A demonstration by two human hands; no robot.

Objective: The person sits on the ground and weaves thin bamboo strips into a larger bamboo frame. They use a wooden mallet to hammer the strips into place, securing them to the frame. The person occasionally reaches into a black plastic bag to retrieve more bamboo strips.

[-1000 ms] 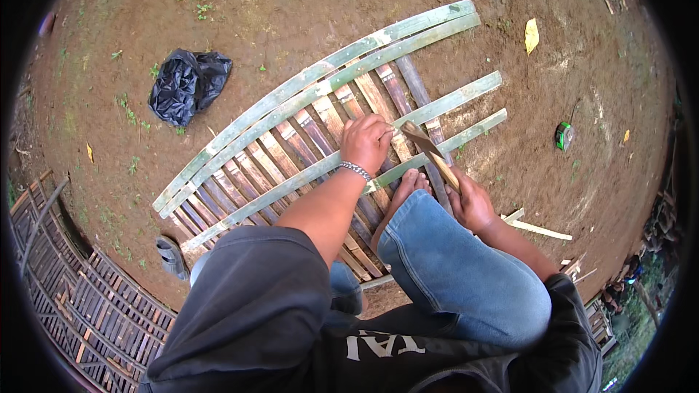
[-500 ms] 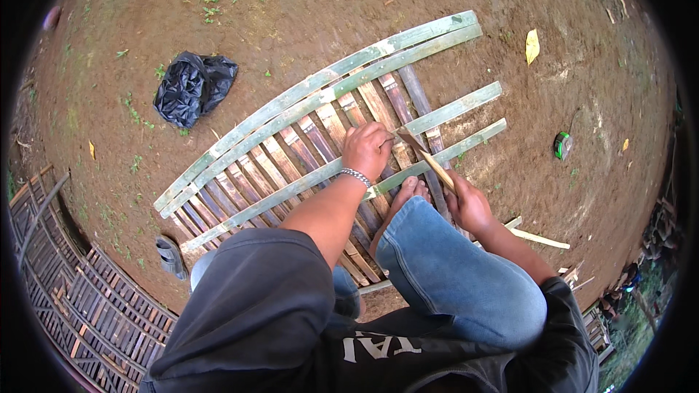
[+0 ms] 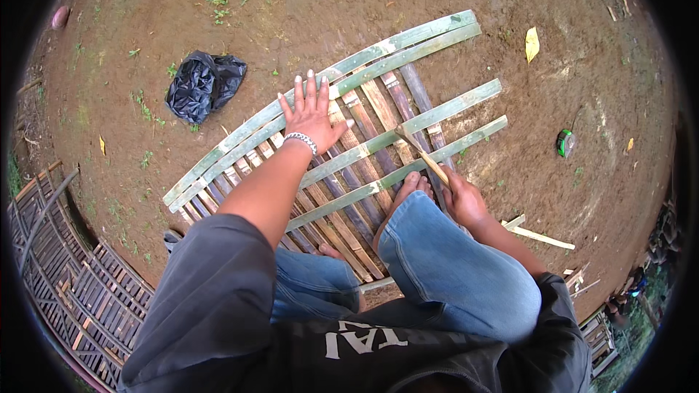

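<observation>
My left hand (image 3: pixel 313 113) lies palm down with its fingers spread, its fingertips on the two long green bamboo strips (image 3: pixel 404 38) along the far edge of a slatted bamboo panel. A silver chain bracelet (image 3: pixel 301 139) circles that wrist. My right hand (image 3: pixel 466 200) is closed around the wooden handle of a hammer (image 3: pixel 429 162). The hammer's head rests on or just above a nearer green strip (image 3: pixel 459 104); which of these I cannot tell. Brown and dark bamboo slats (image 3: pixel 378 105) run beneath the strips. My bare foot (image 3: pixel 413 188) presses on the panel beside the hammer.
A crumpled black plastic bag (image 3: pixel 204 86) lies on the brown soil at the far left. To the right sits a green tape measure (image 3: pixel 563 143). Another slatted bamboo panel (image 3: pixel 102 306) is at the lower left. Cut bamboo pieces (image 3: pixel 542 238) lie right of my knee.
My left hand has left the middle strip near the hammer head, moved far and left, and opened flat on the far strips. The right hand with the hammer has hardly moved.
</observation>
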